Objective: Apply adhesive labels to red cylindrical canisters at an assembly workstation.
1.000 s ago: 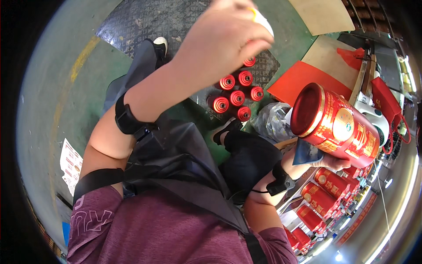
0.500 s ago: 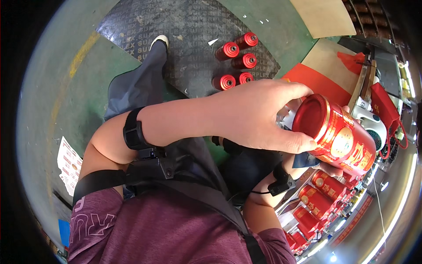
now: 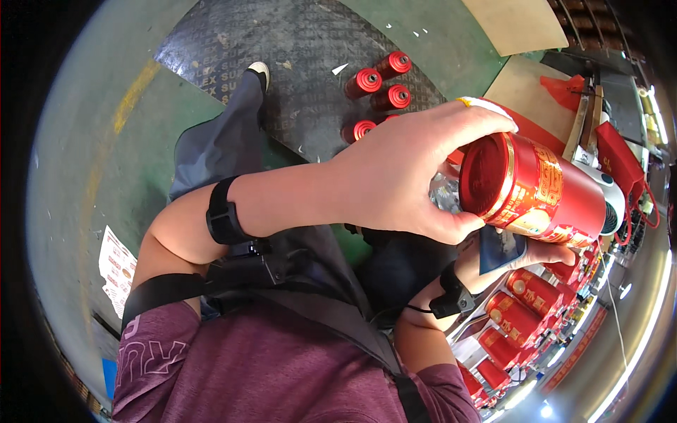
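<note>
A red cylindrical can with gold printing lies tilted in the air between my hands at the right. My left hand grips its left end, thumb on the near side and fingers over the far side. My right hand is under the can's near side, fingers partly hidden. A dark blue flat piece is at my right palm; what it is I cannot tell. Something clear, like plastic, shows behind my left hand. A white and yellow piece sits at my left index finger.
Several red cans stand on a dark patterned mat on the green floor. Red boxes line the right side. A white appliance, a red bag and a tan board are at the far right.
The can has rolled and levelled out, shifting its printed label. My left hand has moved slightly left and up. The right thumb stretches along the can, and more of the blue piece shows.
</note>
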`<state>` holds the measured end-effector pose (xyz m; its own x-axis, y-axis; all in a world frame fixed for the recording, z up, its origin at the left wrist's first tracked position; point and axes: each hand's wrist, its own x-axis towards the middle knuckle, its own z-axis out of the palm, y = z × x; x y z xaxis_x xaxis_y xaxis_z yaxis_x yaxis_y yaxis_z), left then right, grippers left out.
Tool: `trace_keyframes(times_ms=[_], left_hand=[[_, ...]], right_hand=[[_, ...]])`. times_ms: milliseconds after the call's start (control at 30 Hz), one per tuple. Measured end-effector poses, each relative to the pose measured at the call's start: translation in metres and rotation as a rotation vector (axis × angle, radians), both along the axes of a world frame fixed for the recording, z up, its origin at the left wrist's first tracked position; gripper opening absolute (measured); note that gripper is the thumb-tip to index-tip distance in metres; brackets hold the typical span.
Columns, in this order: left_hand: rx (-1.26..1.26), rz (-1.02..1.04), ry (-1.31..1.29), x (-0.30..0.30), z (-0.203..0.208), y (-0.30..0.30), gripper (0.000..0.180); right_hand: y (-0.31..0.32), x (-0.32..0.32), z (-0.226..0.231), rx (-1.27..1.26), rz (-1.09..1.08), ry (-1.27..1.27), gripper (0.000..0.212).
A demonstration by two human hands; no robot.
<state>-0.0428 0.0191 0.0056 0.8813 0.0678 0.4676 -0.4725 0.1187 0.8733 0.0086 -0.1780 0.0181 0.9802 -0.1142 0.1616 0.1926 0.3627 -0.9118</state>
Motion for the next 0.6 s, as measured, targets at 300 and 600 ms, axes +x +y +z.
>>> trace_keyframes(times_ms=[300,600], left_hand=[[-0.332,-0.243,0.240,-0.001,0.001,-0.003,0.070],[-0.446,-0.241,0.300,-0.001,0.004,-0.003,0.066]], right_hand=[[-0.007,0.007,0.003,0.144,0.005,-0.041,0.097],[0.005,-0.001,0.003,0.083,-0.004,-0.072,0.097]])
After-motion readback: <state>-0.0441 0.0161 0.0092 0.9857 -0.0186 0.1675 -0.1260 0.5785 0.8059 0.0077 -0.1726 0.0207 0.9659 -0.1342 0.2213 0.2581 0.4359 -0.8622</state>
